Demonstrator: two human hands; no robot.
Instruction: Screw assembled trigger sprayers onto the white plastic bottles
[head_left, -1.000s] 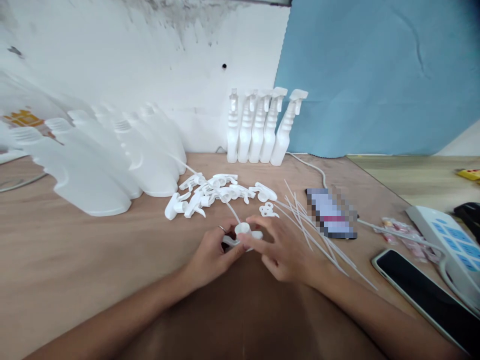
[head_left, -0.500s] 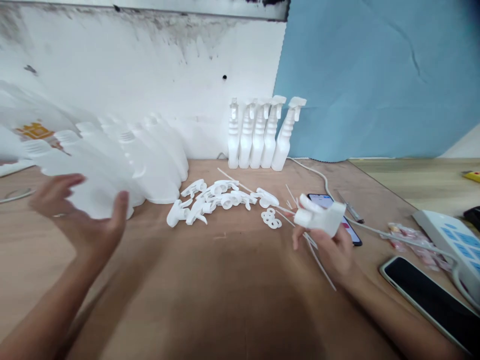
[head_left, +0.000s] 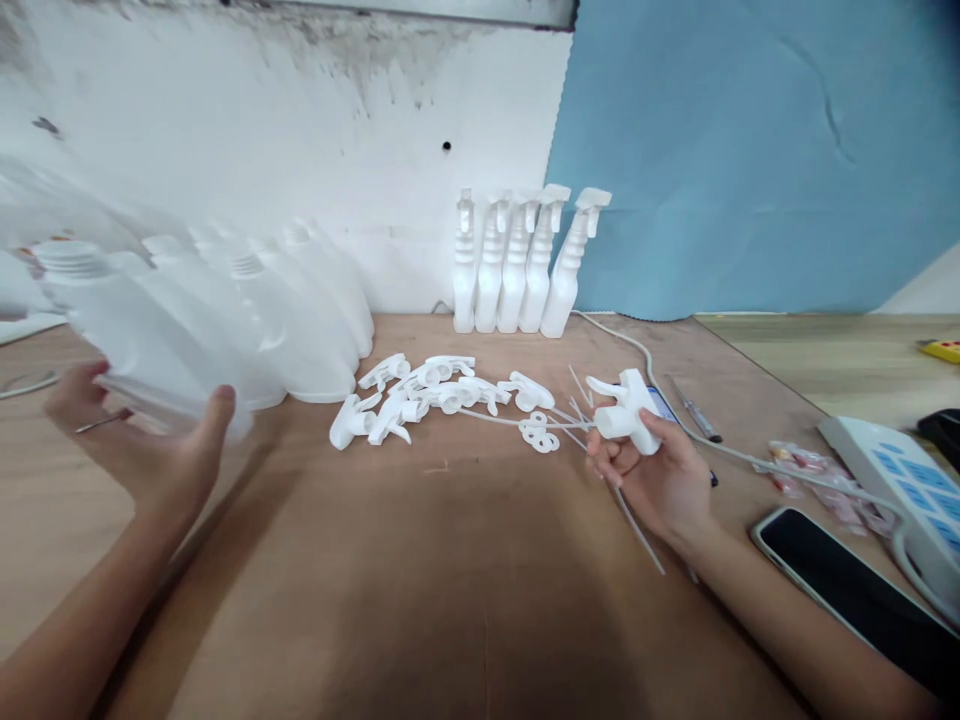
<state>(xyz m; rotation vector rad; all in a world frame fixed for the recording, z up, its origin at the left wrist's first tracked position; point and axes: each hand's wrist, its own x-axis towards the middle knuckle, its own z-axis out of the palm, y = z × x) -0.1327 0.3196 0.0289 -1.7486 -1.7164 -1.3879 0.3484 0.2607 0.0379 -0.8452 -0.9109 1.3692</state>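
Note:
Around the lower part of a white plastic bottle (head_left: 142, 330) with a bare threaded neck, my left hand (head_left: 154, 450) is closed, thumb on one side and fingers on the other. The bottle leans left, at the front of a group of similar capless bottles (head_left: 319, 320). My right hand (head_left: 660, 485) grips a white trigger sprayer head (head_left: 634, 415), its collar facing left and its trigger pointing up-left. Thin white dip tubes (head_left: 637, 530) lie beneath that hand. A heap of more sprayer heads (head_left: 431, 390) rests mid-table beside several white ring washers (head_left: 538, 432).
Several bottles with sprayers fitted (head_left: 514, 270) stand in a row against the wall. At right are a dark-screened phone (head_left: 847, 580), a power strip (head_left: 900, 470), small wrapped packets (head_left: 825, 485), a screwdriver-like tool (head_left: 697, 410) and a white cable (head_left: 637, 345). Another phone is partly hidden behind my right hand.
My left hand, open beside the bottles before, has closed on one and raised it slightly. My right hand has turned the sprayer head so its trigger points up-left.

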